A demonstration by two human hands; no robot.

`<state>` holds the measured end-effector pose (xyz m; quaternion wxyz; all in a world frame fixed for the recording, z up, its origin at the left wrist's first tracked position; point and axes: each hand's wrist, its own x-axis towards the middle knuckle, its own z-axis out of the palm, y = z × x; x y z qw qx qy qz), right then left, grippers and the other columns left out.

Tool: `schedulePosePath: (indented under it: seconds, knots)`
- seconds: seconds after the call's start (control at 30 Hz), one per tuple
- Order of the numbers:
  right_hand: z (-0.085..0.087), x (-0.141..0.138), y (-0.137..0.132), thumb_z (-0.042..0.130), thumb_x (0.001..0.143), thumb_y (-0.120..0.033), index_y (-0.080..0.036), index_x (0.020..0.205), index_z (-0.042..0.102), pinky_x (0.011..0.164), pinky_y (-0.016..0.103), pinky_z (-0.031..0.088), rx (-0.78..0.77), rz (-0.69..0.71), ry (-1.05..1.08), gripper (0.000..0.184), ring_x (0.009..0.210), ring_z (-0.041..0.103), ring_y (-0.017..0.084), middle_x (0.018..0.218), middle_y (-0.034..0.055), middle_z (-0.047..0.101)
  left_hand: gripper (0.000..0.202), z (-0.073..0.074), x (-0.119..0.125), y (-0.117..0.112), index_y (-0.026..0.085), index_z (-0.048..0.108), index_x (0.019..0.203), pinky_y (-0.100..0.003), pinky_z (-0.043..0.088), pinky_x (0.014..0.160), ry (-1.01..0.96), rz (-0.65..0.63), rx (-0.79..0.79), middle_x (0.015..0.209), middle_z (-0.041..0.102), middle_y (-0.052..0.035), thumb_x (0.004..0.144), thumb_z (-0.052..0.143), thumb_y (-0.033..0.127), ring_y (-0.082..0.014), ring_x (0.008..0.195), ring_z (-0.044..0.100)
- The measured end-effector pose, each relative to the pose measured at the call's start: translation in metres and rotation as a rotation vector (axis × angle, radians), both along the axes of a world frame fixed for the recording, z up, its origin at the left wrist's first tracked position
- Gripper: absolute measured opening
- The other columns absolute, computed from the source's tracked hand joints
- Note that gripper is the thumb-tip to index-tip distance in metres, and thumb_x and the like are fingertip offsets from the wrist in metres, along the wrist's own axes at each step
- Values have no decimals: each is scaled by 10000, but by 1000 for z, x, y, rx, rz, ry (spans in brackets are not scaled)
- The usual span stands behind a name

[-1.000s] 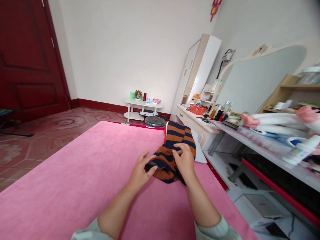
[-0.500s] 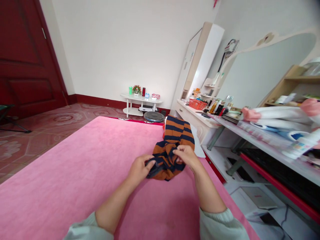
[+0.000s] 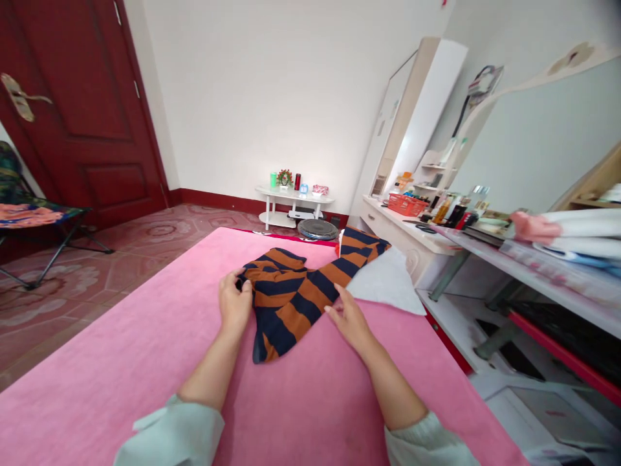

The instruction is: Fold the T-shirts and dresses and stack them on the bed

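An orange and dark navy striped garment point(image 3: 295, 294) lies spread across the pink bed cover point(image 3: 145, 362). My left hand point(image 3: 235, 301) pinches its left edge with curled fingers. At the garment's right side, my right hand point(image 3: 347, 316) rests with fingers stretched out flat, touching its edge. A white cloth point(image 3: 388, 283) lies under the garment's far end, by the bed's right edge.
A white dresser point(image 3: 412, 236) with a red basket and bottles stands to the right, with a cluttered desk point(image 3: 557, 272) nearer. A small white table point(image 3: 291, 204) stands by the far wall. A folding chair point(image 3: 33, 220) sits left by the red door point(image 3: 82, 110).
The garment, bunched between both hands before, now lies spread out leftward on the bed. My left hand moved left with its edge; my right hand opened flat.
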<state>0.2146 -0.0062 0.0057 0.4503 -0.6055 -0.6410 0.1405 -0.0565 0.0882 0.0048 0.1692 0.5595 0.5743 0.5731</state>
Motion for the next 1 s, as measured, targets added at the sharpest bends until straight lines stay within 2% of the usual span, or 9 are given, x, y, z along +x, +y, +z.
schedulePosePath:
  seconds: [0.13, 0.27, 0.43, 0.5, 0.63, 0.7, 0.83, 0.9, 1.0]
  knots:
    - [-3, 0, -3, 542, 801, -285, -147, 1256, 483, 845, 381, 501, -26, -19, -80, 479, 826, 611, 174, 1213, 139, 551, 300, 4, 17, -13, 205, 623, 1073, -347, 437, 926, 386, -157, -108, 1102, 619, -70, 778, 567, 223, -221, 1038, 568]
    - [-1, -1, -4, 538, 798, -261, -143, 1173, 554, 837, 366, 503, -36, -17, -111, 393, 826, 622, 174, 1146, 117, 583, 453, 10, 17, -20, 168, 554, 1205, -375, 458, 818, 451, -173, -363, 1032, 652, -112, 760, 604, 243, -262, 951, 608]
    - [-3, -6, -3, 545, 793, -243, -159, 1132, 580, 819, 360, 512, 6, 16, -82, 350, 800, 621, 160, 1205, 116, 548, 99, 30, 12, -27, 135, 697, 756, -346, 468, 700, 420, -479, -483, 779, 684, -120, 712, 638, 200, -258, 786, 640]
    - [-1, -7, -3, 536, 799, -239, -173, 1125, 583, 804, 357, 519, 50, 11, -49, 336, 788, 619, 151, 1254, 120, 511, 86, 46, 19, -38, 152, 698, 694, -284, 477, 640, 381, -702, -505, 713, 682, -68, 665, 705, 232, -200, 691, 636]
    - [11, -10, -4, 492, 830, -244, -195, 1082, 598, 790, 339, 515, 175, -1, -14, 278, 867, 606, 167, 1227, 109, 519, 208, 76, 45, -75, 155, 705, 786, -198, 446, 555, 232, -1443, -567, 646, 646, 0, 648, 750, 304, -105, 563, 578]
    - [18, -10, -7, 498, 824, -251, -196, 1102, 587, 753, 323, 514, 158, -11, -31, 297, 819, 607, 160, 1188, 105, 543, 215, 81, 62, -96, 153, 702, 792, -183, 438, 542, 234, -1660, -595, 626, 630, 10, 655, 753, 311, -92, 544, 567]
    - [29, -6, -12, 583, 701, -194, -220, 1241, 523, 604, 279, 482, -41, -48, -209, 544, 636, 582, 136, 1089, 82, 614, 196, 71, 89, -124, 151, 700, 760, -177, 434, 523, 413, -1806, -606, 586, 608, 27, 646, 769, 295, -94, 526, 570]
    - [37, 1, -16, 567, 660, -146, -252, 1106, 632, 597, 259, 452, -148, 7, -349, 463, 654, 593, 151, 934, 36, 670, 149, 65, 93, -126, 159, 709, 778, -177, 443, 540, 469, -1847, -603, 618, 630, 24, 675, 741, 262, -99, 553, 588]
    - [57, 15, -23, 520, 687, -161, -258, 811, 716, 591, 244, 421, -189, 0, -421, 252, 653, 605, 161, 718, -2, 680, 157, 65, 85, -112, 180, 723, 849, -193, 459, 589, 501, -1658, -521, 715, 681, 1, 742, 665, 279, -124, 639, 626]
